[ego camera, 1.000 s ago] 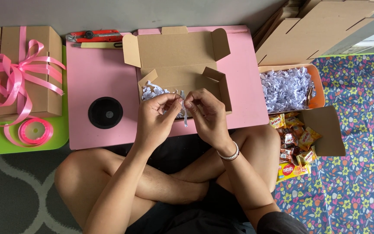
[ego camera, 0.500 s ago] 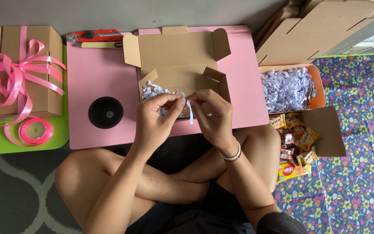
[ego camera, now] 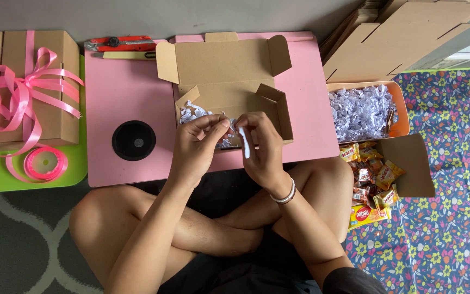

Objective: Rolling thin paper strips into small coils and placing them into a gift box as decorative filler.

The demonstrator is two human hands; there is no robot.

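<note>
Left hand [ego camera: 198, 146]: centre of the frame, fingers pinched on a small tuft of white shredded paper [ego camera: 229, 126], held just above the front edge of the box.
Right hand [ego camera: 262, 142]: just beside the left hand, fingertips closed on a white paper strip [ego camera: 245, 146] that hangs down from the same tuft; the two hands appear to pull the shreds apart, which would explain the close spacing.
Open cardboard box [ego camera: 229, 90]: centre top of the frame, lid flap folded back toward the wall, side flaps raised, so the interior stays accessible from above.
Box filling: more white shreds lie in the left part of the box; the hands hide the rest.
Pink table [ego camera: 121, 90]: carries the box; a black round hole [ego camera: 134, 140] sits left of the hands.
Orange tray [ego camera: 401, 122]: right of the table, heaped with the same shredded paper, within reach of the right hand.
Snack carton [ego camera: 409, 163]: lower right, open, packets spilling toward the knee.
Red utility knife [ego camera: 121, 43]: top edge of the table, well apart from the hands.
Ribboned boxes [ego camera: 33, 81]: upper left, tied with pink ribbon; a ribbon spool [ego camera: 44, 162] lies below them.
Flat cardboard blanks [ego camera: 409, 32]: upper right, stacked against the wall.
</note>
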